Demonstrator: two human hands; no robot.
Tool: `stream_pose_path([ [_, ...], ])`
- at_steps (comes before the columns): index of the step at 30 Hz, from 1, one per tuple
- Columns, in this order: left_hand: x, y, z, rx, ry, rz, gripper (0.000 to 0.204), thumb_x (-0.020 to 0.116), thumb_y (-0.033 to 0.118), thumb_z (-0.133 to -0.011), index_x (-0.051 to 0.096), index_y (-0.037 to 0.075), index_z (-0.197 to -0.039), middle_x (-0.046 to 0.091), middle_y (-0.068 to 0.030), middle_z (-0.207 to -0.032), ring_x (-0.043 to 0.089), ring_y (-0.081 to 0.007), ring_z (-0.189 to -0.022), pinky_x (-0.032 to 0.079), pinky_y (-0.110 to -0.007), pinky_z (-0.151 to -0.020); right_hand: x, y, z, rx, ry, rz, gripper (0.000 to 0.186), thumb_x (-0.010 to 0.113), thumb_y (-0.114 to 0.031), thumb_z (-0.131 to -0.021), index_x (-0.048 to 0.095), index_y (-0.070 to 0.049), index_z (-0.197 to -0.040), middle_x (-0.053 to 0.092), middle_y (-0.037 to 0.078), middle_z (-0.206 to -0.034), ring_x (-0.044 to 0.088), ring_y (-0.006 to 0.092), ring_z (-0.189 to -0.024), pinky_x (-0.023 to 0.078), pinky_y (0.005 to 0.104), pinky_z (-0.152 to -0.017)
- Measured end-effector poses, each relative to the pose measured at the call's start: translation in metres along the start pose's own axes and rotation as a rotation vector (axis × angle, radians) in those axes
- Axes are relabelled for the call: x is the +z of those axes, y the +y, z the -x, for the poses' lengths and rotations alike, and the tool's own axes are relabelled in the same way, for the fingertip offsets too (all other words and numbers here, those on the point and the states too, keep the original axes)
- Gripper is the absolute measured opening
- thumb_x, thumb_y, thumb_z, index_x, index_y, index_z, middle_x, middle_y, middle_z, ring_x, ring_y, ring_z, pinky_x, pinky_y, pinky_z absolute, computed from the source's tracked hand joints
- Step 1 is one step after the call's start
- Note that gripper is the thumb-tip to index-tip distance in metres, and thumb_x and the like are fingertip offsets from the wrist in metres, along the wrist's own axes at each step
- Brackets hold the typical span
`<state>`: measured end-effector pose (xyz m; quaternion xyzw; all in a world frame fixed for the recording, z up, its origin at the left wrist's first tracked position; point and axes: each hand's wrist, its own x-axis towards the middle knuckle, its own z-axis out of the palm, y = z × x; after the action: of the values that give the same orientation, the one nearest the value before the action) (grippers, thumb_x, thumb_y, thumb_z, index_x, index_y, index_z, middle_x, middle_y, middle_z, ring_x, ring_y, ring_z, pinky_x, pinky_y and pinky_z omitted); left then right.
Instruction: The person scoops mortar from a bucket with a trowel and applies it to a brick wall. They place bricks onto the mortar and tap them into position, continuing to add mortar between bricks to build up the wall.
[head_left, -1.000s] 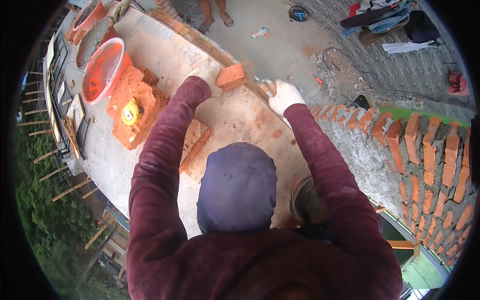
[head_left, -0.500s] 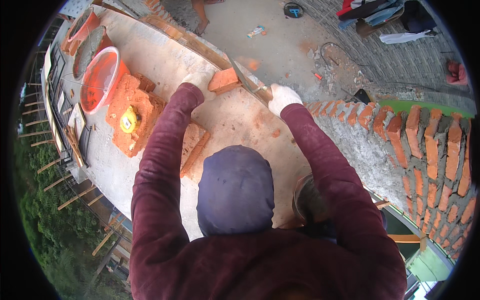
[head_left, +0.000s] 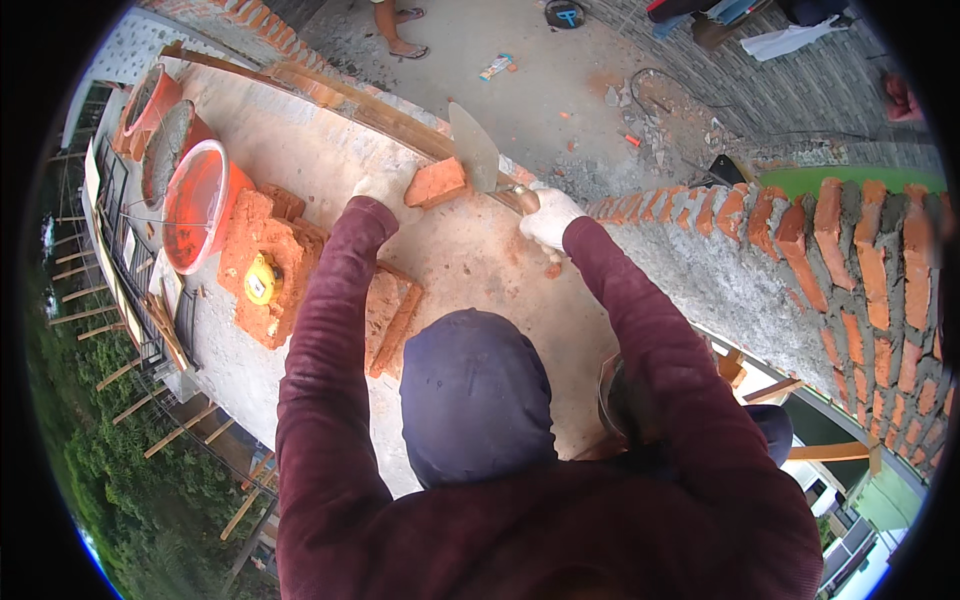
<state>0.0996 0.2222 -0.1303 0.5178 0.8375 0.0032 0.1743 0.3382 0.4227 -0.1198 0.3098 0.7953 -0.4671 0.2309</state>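
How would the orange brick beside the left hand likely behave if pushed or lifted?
The brick looks like solid masonry, so it is probably stiff and fairly heavy for its size. Its flat faces and squared edges suggest sliding rather than rolling. The dull surface seems unlikely to slip from the gloved left hand.

Head cam = L one of a side-by-side pair, wide fisheye, head-worn. Looks steeply down & fwd over the sleeves (head_left: 328, 390), v. close, filling the lower part. L hand (head_left: 385, 188) & R hand (head_left: 548, 218) sit farther off, upper ctr., w/ slab (head_left: 480, 260) below them. Floor (head_left: 560, 85) farther still, nr. top. Wide FOV takes in greenery (head_left: 140, 470) far L, brick wall (head_left: 868, 270) far R; straight edges bow twd. the rim.
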Motion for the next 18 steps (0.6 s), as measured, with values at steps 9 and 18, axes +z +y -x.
stream_pose_path([
  [9,0.015,-0.039,0.002,-0.296,-0.27,1.099,0.089,0.093,0.025,-0.064,0.057,0.006,-0.142,0.066,-0.0136,-0.129,0.066,-0.0282,-0.112,0.053,-0.038,-0.098,-0.055,-0.024,0.039,-0.356,0.431,0.109,0.05,0.067,-0.039,-0.084,0.061,0.0,-0.114,0.069,0.028,-0.107,0.066,0.0475,-0.103,0.054,0.0509,-0.089],
  [18,0.012,0.009,0.027,-0.246,0.015,0.14,0.125,0.091,0.05,-0.058,0.034,-0.001,-0.157,0.045,-0.027,-0.152,0.044,-0.0427,-0.141,0.039,-0.045,-0.118,0.019,-0.01,-0.024,-0.185,0.261,0.224,0.044,0.067,-0.029,-0.081,0.064,-0.002,-0.116,0.069,0.028,-0.11,0.066,0.045,-0.108,0.054,0.0515,-0.093],
])
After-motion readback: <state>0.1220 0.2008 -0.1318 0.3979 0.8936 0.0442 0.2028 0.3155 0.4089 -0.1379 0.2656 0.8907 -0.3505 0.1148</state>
